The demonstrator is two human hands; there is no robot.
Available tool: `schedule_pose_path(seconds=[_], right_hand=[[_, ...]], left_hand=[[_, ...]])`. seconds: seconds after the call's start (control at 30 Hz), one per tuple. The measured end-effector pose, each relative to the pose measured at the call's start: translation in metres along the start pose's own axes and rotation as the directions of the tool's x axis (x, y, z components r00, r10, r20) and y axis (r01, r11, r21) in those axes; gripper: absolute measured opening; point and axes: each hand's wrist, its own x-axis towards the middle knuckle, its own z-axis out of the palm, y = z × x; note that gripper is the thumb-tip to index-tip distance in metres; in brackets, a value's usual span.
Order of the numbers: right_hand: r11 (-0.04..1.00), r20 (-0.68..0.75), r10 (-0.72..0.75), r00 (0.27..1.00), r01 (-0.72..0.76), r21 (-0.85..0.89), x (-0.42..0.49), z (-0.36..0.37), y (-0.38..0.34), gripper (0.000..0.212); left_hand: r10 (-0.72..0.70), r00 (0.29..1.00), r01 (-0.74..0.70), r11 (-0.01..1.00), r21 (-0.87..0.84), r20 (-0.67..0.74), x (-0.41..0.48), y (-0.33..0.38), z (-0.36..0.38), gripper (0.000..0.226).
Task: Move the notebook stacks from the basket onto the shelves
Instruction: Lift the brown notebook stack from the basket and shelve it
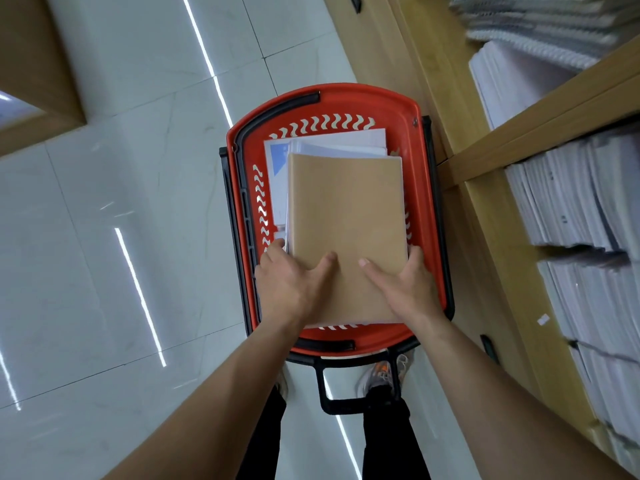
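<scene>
**Grip:** left hand (291, 282) and right hand (407, 287) both held the brown-cover notebook stack (346, 209) at its near end. Each thumb lay flat on top of the cover, tips near each other but apart. Fingers curled down over the L and R side edges, so both hands were closed round the stack, not spread. Finger ends under the stack were hidden.

**Position:** stack was over the red basket (332, 93), inside its rim, long side running away from the person. Could not tell whether it was lifted clear or resting on the items beneath.

**Under it:** white notebooks (356, 138) showed past the far edge. A blue-patch notebook (280, 161) showed at far left.

**Basket:** black handle (280, 108) lay folded down along the far-left rim. Basket sat on a black trolley frame (346, 409), grab bar nr the person's feet. One grey shoe (379, 377) w/ orange detail was visible beside the bar.

**Surroundings:** wooden shelves (554, 109) stood close by, to the right of the basket. Lower levels were packed w/ shelved stacks (588, 195) of white notebooks. Top level held spiral pads (536, 32), blurred. Glossy white tile floor (121, 220) lay to the left, w/ strip-light reflections.
</scene>
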Motion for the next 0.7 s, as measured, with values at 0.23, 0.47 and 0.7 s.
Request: schedule_pose_path(seconds=[0.23, 0.47, 0.7], right_hand=[[0.998, -0.028, 0.0, 1.0, 0.002, 0.061, 0.009, 0.007, -0.001, 0.073], [0.999, -0.077, 0.018, 0.997, -0.014, 0.046, -0.004, 0.017, 0.013, 0.095], [0.983, -0.02, 0.037, 0.999, -0.033, 0.18, -0.027, 0.025, 0.041, 0.081]], left_hand=[[0.012, 1.0, -0.013, 0.999, 0.043, 0.02, 0.013, 0.005, 0.001, 0.096], [-0.058, 0.998, 0.059, 0.998, -0.032, 0.03, -0.011, -0.002, -0.001, 0.088], [-0.093, 0.99, 0.103, 0.991, -0.09, 0.102, -0.037, -0.02, 0.001, 0.083]])
